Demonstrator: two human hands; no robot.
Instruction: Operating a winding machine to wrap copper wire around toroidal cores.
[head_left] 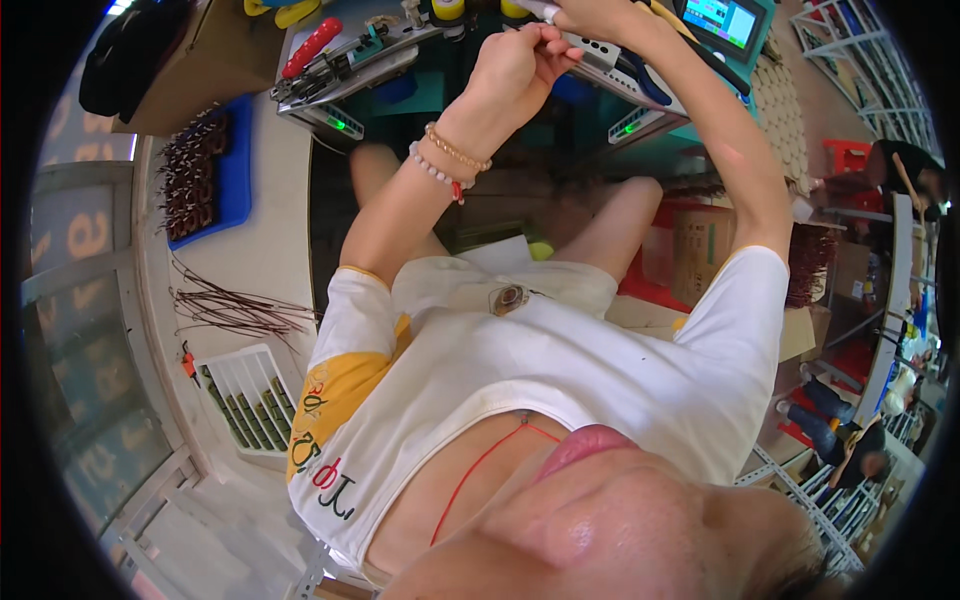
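Observation:
My left hand (515, 75), with two bead bracelets at its wrist, is raised over the bench fixture at the top of the view. Its fingers are curled together; whatever they pinch is too small to make out. Close beside it, my right hand (597, 18) is bent at the upper edge and partly cut off. Its fingers close near a small pale piece (540, 9), whose kind I cannot tell. Beneath the hands lies a metal fixture plate (600, 55) with holes. A small round brown coil with thin leads (510, 298) shows at my lap.
A red-handled toggle clamp (313, 48) stands left of my hands, a lit screen (722, 22) to their right. On the left side table are a blue tray (238, 165) of brown wired parts, loose brown wires (240, 305) and a white tray (225, 368) of green parts. Other people are at right.

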